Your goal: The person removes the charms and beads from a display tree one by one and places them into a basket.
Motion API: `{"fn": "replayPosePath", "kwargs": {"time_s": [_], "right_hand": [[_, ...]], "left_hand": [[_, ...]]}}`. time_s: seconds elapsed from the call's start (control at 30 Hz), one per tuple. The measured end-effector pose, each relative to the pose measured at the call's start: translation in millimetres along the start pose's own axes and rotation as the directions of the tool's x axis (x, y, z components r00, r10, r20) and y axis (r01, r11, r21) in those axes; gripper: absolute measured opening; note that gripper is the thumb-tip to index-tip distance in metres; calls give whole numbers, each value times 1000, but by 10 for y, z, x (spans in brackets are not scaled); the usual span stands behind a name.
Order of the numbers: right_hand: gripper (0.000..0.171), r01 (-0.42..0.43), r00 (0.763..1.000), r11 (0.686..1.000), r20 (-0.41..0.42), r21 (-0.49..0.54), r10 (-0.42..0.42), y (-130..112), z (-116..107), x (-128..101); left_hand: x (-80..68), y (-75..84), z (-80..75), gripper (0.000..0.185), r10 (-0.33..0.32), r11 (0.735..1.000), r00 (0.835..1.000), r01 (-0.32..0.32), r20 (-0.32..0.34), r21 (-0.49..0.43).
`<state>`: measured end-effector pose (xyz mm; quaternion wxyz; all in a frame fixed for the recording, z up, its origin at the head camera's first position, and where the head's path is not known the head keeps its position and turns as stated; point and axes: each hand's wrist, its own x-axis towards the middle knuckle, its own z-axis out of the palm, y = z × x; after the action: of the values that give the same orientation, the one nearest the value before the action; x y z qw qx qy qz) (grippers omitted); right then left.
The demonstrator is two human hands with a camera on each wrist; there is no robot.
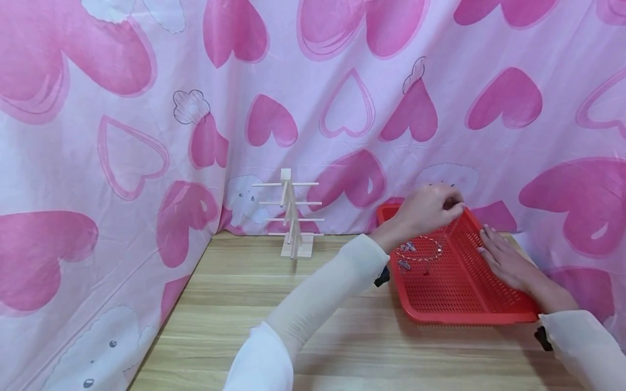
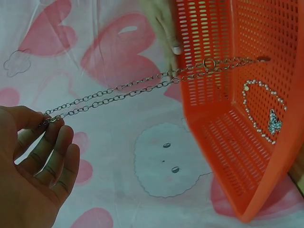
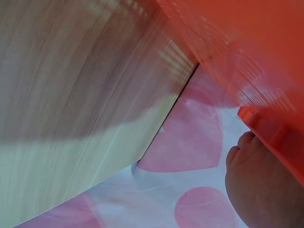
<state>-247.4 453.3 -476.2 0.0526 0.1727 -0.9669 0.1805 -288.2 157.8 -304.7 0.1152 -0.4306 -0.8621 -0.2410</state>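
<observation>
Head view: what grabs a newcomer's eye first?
The red basket on the right of the wooden table, tilted, with the right hand resting on its rim. The left hand pinches a silver chain and lifts it out of the basket, where a bead bracelet lies. A small wooden rack stands at the back of the table, against the pink heart-print cloth.

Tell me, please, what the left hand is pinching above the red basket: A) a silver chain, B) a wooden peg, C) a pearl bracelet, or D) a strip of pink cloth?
A: in the left wrist view the left hand pinches one end of a silver chain that stretches into the red basket, while the pearl bracelet lies on the basket's mesh.
</observation>
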Motion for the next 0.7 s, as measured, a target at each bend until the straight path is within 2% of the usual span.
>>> {"fn": "replayPosePath", "kwargs": {"time_s": [0.13,0.3,0.43,0.7], "right_hand": [[62,46,998,998,-44,-32,-48,13,24,-10],[62,52,997,998,-50,-37,-54,16,37,-11],[61,48,997,998,-59,-36,-50,19,32,1],[66,-9,1000,1000,-8,-15,8,22,21,18]], "left_hand": [[27,24,95,20,-30,1000,997,30,68,-2],[8,33,233,17,-20,1000,996,19,84,15],[-8,48,326,16,-50,998,992,47,113,28],[-30,39,443,14,-164,986,961,165,224,15]]}}
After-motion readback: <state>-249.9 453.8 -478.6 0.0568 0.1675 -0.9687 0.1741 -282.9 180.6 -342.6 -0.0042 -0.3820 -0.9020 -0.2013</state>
